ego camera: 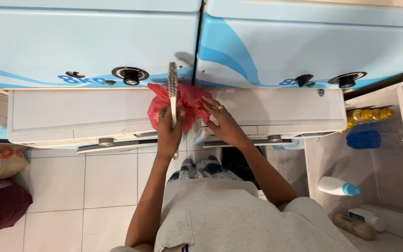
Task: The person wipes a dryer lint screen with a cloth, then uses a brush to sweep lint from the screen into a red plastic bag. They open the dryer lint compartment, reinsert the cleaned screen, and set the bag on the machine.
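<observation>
Closest in, a grey shirt (pixel 229 210) and two forearms reaching out over the white tiled floor (pixel 103 186). The left hand (pixel 169 128) is curled tight around the handle of a scrub brush (pixel 172 91), bristles pointing up and away, and it looks to be pinching the red bag (pixel 176 105) too. The right hand (pixel 220 119) lies spread on the bag's other edge, fingers flat, pressing rather than gripping. The bag sits bunched right at the seam between the two washing machines, left machine (pixel 85 56) and right machine (pixel 313 46). Risk here, as I read it: thin plastic under stiff bristles could tear, and with only a flat palm holding that side, the bag may slide into the gap between the machines. Off right, bottles on a shelf (pixel 388 172) stay well clear
</observation>
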{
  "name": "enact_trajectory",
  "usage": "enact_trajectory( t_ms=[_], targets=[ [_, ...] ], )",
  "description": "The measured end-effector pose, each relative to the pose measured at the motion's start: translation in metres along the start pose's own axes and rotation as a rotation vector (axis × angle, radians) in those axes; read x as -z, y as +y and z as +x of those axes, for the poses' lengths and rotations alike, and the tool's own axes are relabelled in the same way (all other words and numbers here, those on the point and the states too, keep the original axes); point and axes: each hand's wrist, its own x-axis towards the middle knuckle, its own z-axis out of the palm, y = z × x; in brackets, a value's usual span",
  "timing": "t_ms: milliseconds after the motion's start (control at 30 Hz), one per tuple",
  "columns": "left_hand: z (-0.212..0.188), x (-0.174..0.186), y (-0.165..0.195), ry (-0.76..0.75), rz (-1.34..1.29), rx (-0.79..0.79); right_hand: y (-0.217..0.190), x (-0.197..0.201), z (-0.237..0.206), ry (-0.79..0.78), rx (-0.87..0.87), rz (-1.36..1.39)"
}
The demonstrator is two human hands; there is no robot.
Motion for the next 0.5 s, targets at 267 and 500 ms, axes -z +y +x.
enact_trajectory(
  t_ms=[267, 500],
  targets=[
    [-0.012, 0.005, 0.039, 0.006, -0.12, 0.086, -0.044, 0.064, 0.004, 0.195, 0.106, -0.017],
    [-0.02, 0.002, 0.085, -0.029, -0.184, 0.012, -0.122, 0.129, 0.052, 0.836, 0.632, 0.006]
  ],
)
